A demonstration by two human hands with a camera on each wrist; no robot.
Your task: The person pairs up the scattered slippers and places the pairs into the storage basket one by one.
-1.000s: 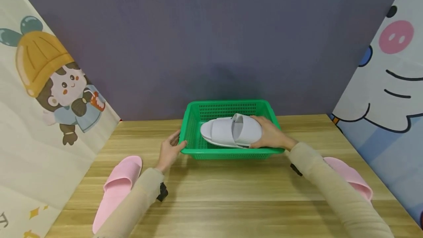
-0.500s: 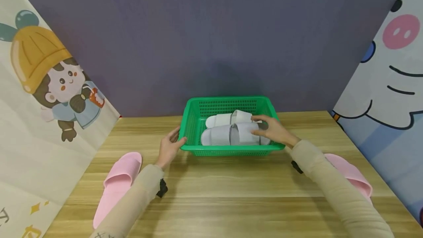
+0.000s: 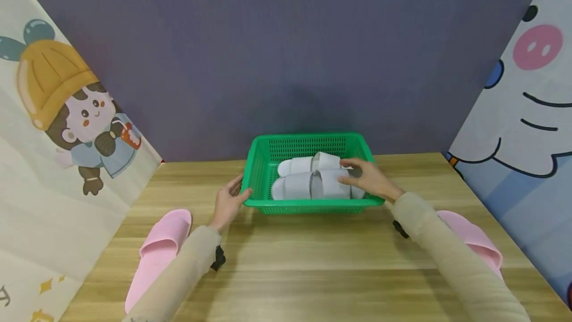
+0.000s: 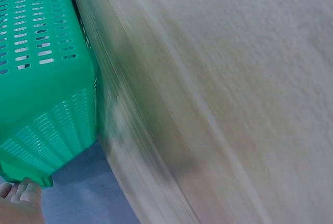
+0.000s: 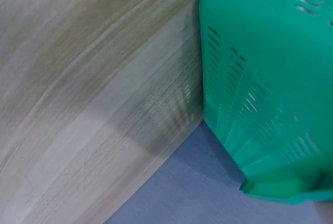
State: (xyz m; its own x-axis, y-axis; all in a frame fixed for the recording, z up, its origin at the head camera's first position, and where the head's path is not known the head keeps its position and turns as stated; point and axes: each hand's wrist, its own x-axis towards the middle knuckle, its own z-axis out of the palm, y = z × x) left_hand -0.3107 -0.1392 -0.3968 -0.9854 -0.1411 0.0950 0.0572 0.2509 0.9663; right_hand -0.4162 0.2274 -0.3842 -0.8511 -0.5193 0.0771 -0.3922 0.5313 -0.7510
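A green plastic basket [image 3: 313, 202] stands at the back of the wooden table, against the grey wall. Inside it two white slippers lie side by side: a near slipper [image 3: 292, 188] along the front wall and a far slipper [image 3: 299, 165] behind it. My left hand [image 3: 229, 205] holds the basket's left rim, thumb on the front corner and fingers along the outside. Over the right end of the basket my right hand [image 3: 368, 179] hovers at the near slipper's heel, thumb and fingers spread apart. The right wrist view shows the basket's outer wall [image 5: 250, 78]; slippers are hidden there.
On the table [image 3: 313, 267], one pink slipper [image 3: 154, 262] lies at the left beside my left sleeve. Another pink slipper [image 3: 473, 237] lies at the right, partly behind my right sleeve. Printed cartoon sheets flank both sides, and the grey wall [image 3: 286, 63] rises behind the basket.
The near slipper, gripped and tilted over the far one a second ago, now lies down in the basket beside it. My right hand has let go; the left hand stays at the rim.
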